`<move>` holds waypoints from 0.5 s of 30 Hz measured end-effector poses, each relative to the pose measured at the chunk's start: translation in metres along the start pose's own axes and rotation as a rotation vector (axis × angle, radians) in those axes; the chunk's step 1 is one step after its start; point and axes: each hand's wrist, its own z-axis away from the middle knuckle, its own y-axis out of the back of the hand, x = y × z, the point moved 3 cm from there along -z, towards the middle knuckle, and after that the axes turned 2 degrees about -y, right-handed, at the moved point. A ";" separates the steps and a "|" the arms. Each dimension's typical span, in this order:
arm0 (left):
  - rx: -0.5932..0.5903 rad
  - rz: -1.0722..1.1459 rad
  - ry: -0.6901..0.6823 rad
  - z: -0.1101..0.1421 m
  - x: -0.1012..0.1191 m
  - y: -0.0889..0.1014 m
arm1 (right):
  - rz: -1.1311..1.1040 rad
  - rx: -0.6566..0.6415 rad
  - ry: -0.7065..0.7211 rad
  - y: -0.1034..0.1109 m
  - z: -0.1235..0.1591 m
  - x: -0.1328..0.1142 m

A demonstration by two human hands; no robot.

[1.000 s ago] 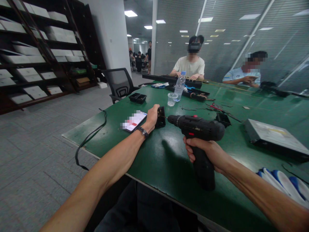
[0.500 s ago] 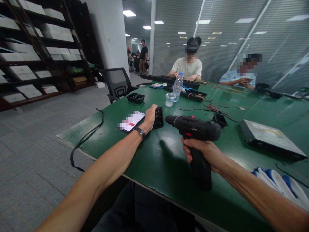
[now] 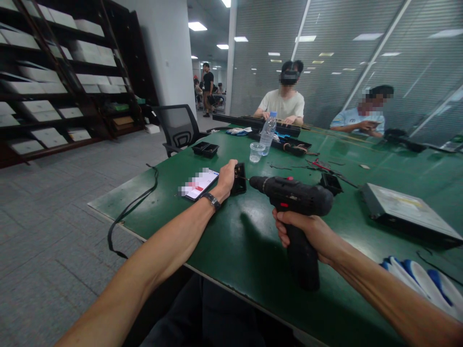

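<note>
My right hand (image 3: 302, 229) is wrapped round the grip of a black cordless drill (image 3: 294, 195), which points left. The drill's thin bit reaches toward a small black tray (image 3: 240, 179) tipped up on its side on the table. My left hand (image 3: 227, 177) grips the tray's left edge, its fingers closed and partly hidden. Small brass-coloured bits show inside the tray. Whether the bit touches anything there is too small to tell. Left of my left hand lies a phone (image 3: 198, 185) with a lit screen.
On the green table (image 3: 231, 241) stand a water bottle (image 3: 268, 134) and a plastic cup (image 3: 256, 153). Farther off are black trays (image 3: 205, 149). A metal box (image 3: 412, 212) and gloves (image 3: 419, 279) lie right. Two people sit across the table; a chair (image 3: 177, 127) stands at left.
The view has shifted slightly. Both hands keep their grips, and the drill and tray hold nearly the same positions. A standing person in the background has turned and moved slightly.
</note>
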 end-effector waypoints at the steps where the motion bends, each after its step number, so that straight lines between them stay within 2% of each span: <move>1: 0.000 -0.002 -0.007 0.000 0.000 0.000 | 0.009 0.001 0.000 0.000 0.000 0.000; 5: 0.007 -0.008 -0.020 0.003 0.003 0.000 | -0.012 -0.003 0.002 -0.001 0.001 -0.001; 10: 0.001 0.012 0.029 0.007 0.004 0.001 | -0.020 -0.042 -0.015 0.000 0.001 -0.002; 15: -0.013 -0.021 -0.017 0.004 0.003 0.002 | -0.006 -0.039 -0.021 -0.001 0.001 -0.004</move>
